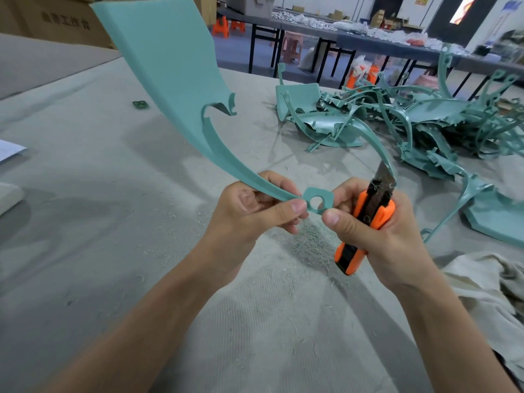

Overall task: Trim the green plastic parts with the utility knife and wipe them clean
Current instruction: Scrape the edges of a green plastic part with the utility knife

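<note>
A large green plastic part rises up and to the left, tapering down to a thin arm that ends in a ring-shaped tab. My left hand grips that thin arm just left of the ring. My right hand holds the orange and black utility knife with its blade out, pointing up behind the ring, while the thumb presses the ring's lower edge. Green shavings lie on the table below the hands.
A heap of green plastic parts fills the table's far right. One more green part lies near the right edge. A beige cloth sits at the lower right. A small green scrap lies far left. Cardboard boxes stand behind.
</note>
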The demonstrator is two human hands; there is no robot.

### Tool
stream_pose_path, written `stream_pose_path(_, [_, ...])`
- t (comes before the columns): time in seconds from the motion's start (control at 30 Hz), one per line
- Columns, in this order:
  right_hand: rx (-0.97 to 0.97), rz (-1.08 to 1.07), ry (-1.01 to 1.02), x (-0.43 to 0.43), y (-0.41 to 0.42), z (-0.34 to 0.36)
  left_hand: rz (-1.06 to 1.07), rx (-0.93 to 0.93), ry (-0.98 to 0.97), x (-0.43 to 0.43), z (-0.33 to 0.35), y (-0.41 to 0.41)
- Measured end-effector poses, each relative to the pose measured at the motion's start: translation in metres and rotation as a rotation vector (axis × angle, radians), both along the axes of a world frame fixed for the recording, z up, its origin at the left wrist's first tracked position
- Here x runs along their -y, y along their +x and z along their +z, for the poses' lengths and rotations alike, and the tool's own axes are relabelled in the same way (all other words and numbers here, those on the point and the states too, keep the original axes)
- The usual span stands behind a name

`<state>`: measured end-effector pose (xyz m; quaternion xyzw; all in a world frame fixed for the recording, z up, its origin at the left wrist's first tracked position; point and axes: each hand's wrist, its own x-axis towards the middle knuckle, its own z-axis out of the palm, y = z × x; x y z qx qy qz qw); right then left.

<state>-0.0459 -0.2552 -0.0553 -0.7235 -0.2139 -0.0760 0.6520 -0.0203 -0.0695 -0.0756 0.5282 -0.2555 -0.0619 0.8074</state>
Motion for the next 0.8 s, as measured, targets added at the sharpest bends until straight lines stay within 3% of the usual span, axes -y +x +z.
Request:
stream_pose_path(0.37, [0.009,0.016,0.009,-0.001,0.000,0.001,-0.008,-0.023,-0.013,0.001,-0.002,0.000])
stream_pose_path(0.6, [0.117,-0.053,-0.031,-0.009,-0.002,-0.003,0.037,-0.220,-0.107,0.014,-0.007,-0.005])
stream_pose_path(0.8, [0.044,0.003,-0.009,-0.006,-0.002,-0.003,0.148,-0.365,-0.135,0.003,-0.004,0.006])
